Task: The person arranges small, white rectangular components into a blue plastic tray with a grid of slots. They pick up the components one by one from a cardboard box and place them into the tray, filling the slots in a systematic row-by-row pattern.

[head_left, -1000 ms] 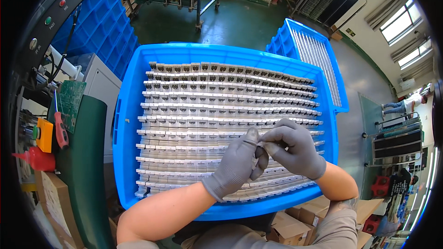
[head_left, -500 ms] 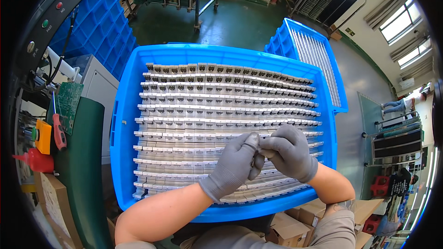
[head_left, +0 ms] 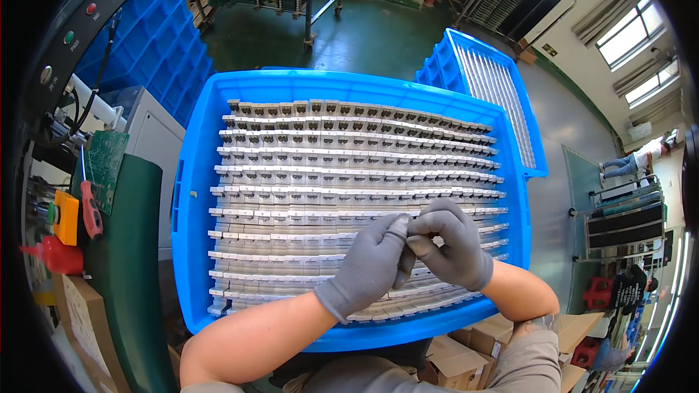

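Both my hands wear grey gloves and meet above a big blue crate (head_left: 306,80). My left hand (head_left: 375,258) is closed, its thumb pressed against curled fingers. Close against it, my right hand (head_left: 455,244) pinches thumb and forefinger together near the left thumb tip. Anything between the fingertips is too small or hidden to make out. Under the hands, the crate holds many rows of small whitish rectangular modules (head_left: 291,233). Dark terminals show on the modules of the far rows.
A second blue crate (head_left: 535,153) with white strips stands at the far right. On the left are a red-handled screwdriver (head_left: 92,211), a green circuit board (head_left: 109,164), an orange box (head_left: 67,217) and a red bottle (head_left: 62,253). Cardboard boxes (head_left: 451,364) sit near my body.
My right hand has shifted slightly left and down, and its fingers have opened into a rounder pinch with a gap showing. The left hand stays nearly in place.
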A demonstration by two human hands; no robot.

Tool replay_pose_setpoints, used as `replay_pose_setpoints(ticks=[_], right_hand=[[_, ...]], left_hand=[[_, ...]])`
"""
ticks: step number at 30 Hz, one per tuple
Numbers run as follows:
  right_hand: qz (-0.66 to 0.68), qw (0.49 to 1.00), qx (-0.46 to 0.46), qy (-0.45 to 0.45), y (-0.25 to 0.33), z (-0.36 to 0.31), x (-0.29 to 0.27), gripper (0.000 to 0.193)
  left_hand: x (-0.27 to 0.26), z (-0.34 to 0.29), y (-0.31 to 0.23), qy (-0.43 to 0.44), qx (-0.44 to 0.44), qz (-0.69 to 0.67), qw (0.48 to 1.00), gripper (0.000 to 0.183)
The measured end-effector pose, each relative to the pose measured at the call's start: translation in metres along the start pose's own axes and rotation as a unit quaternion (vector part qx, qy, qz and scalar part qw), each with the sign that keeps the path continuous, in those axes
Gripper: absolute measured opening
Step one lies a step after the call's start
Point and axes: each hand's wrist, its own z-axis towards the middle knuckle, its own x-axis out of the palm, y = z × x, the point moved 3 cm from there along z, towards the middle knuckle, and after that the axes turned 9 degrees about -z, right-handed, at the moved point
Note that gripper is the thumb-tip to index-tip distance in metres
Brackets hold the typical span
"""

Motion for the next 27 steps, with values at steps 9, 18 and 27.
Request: replay_pose_setpoints(ticks=[9,18,27], right_hand=[[-0.118,0.971,0.189,-0.081,-0.133,0.052,-0.059,0.007],[-0.33,0.931,0.132,0.088,-0.182,0.069,-0.055,0.009],[-0.36,0.919,0.123,0.106,-0.182,0.071,-0.044,0.008]], left_hand=[[0.0,0.0,0.001,0.007,-0.016,0.014,1.0,0.036],[0.0,-0.001,0.0,0.015,-0.004,0.023,1.0,0.037],[-0.002,0.0,0.003,0.026,-0.004,0.025,0.999,0.037]])
